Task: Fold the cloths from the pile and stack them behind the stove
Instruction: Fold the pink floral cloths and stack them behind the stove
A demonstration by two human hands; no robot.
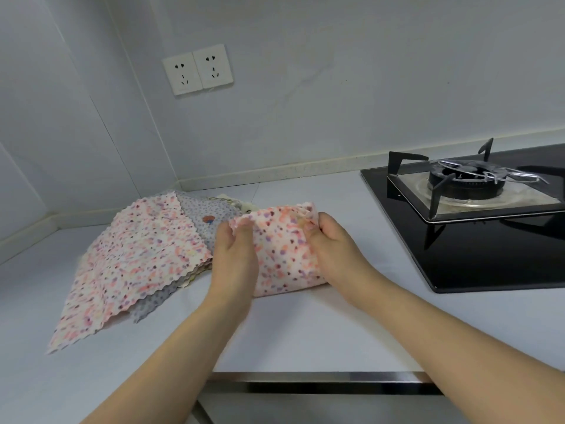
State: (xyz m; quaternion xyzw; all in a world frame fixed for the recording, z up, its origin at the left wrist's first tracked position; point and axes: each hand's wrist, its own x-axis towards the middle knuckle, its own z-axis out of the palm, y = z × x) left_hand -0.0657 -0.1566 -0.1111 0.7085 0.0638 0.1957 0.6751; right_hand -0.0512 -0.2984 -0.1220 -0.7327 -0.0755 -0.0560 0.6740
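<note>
Step in hand, by the look of it: mid-fold on one cloth, stacking not yet begun. Left hand (234,255) & right hand (331,243) both on the pink-spotted cloth (282,252), already doubled over w/ its rounded fold toward the near side, resting on the desk (305,332). Left fingers (241,229) curled, pinching the cloth's far-left corner; right fingers (310,228) curled round the far-right edge, thumb side tucked into the fabric. Cannot tell how many layers are between the fingers.

Next move, as a guess: one more fold or a smoothing press, w/ corners matched so the wavy edges line up, then a carry to the right & away from the fingers, past the stove (467,209), onto the bare strip along the wall. Soft, limp fabric; likely to spring open if let go early.

Just left of the left fingers: the pile (137,258), several flat cloths fanned out, pink-spotted one on top, grey dotted one (208,215) under it, a pale one peeking out beyond. Nothing stacked behind the stove so far.

Desk pale grey-white, smooth, metal trim on the near edge. Right of the fingers & further off: black glass hob, one burner w/ pan supports. Beyond everything: pale tiled wall, double socket (198,69) up left of the fingers, corner at far left.
</note>
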